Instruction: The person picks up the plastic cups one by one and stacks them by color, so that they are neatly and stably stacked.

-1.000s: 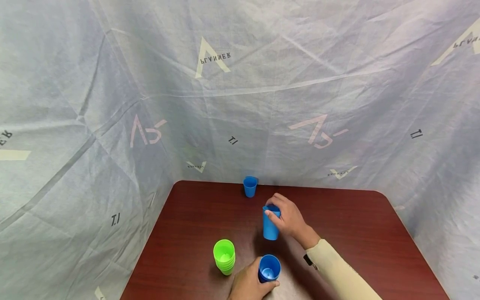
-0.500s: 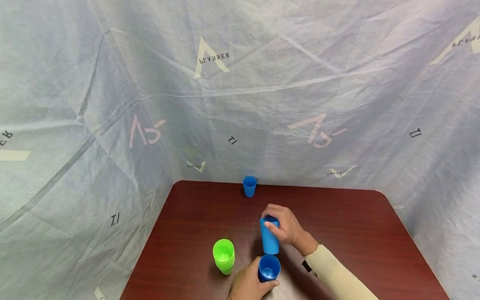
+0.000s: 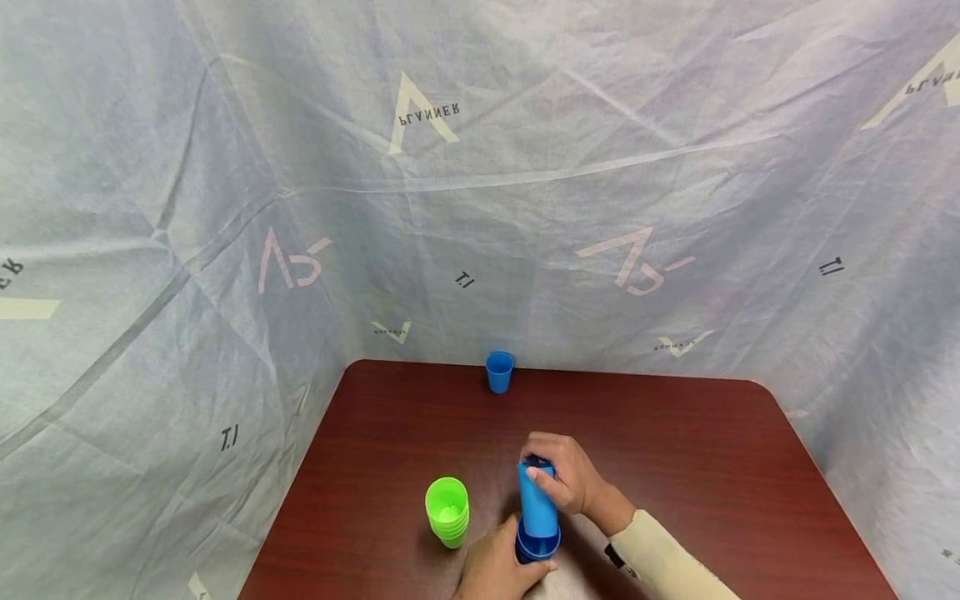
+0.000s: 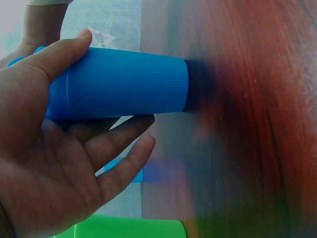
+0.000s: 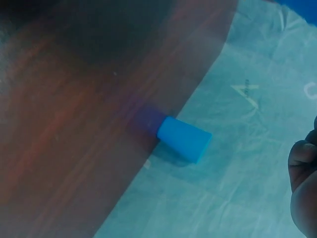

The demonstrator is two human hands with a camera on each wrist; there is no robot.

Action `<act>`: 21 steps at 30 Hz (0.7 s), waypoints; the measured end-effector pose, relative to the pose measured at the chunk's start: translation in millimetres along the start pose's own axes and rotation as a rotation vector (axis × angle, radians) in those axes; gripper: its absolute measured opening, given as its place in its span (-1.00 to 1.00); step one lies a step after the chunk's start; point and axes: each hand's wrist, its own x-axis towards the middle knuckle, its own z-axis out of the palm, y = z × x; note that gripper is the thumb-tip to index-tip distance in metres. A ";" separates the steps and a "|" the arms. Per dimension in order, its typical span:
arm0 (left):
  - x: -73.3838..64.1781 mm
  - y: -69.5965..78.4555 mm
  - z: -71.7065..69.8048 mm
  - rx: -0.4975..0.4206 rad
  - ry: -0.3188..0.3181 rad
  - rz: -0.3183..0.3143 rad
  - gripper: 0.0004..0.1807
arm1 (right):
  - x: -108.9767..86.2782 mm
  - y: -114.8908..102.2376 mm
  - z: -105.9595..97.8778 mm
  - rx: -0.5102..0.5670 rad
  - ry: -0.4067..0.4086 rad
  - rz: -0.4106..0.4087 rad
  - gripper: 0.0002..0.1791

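Observation:
Near the front of the table, my left hand (image 3: pixel 497 562) grips a darker blue cup (image 3: pixel 534 555) between thumb and fingers; the left wrist view shows this blue cup (image 4: pixel 124 82) upright, its base close to the tabletop. My right hand (image 3: pixel 566 475) pinches the rim of a lighter blue cup (image 3: pixel 538 504) from above. That cup's lower end sits inside the mouth of the darker one. In the right wrist view only part of my right hand (image 5: pixel 304 173) shows, at the right edge. To the left of my hands stands a stack of green cups (image 3: pixel 448 512).
Another blue cup (image 3: pixel 499 372) stands upright at the far edge of the dark red wooden table (image 3: pixel 652 433); the right wrist view also catches this far cup (image 5: pixel 184 139). Grey printed cloth (image 3: pixel 525 208) hangs behind and at both sides of the table.
My right hand has come down toward the left hand, and the lighter blue cup has entered the mouth of the darker blue cup. The left hand has stayed in place.

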 end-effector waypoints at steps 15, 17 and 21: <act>-3.6 -0.8 -0.8 0.004 0.038 0.056 -0.27 | -9.2 -5.9 2.7 0.036 -0.016 -0.022 -0.77; -4.3 -1.0 -0.4 0.008 0.049 0.070 -0.27 | -10.4 -8.1 3.0 0.050 -0.022 -0.022 -0.77; -5.5 -1.6 0.5 0.010 0.070 0.095 -0.27 | -13.4 -12.9 3.8 0.071 -0.037 -0.001 -0.69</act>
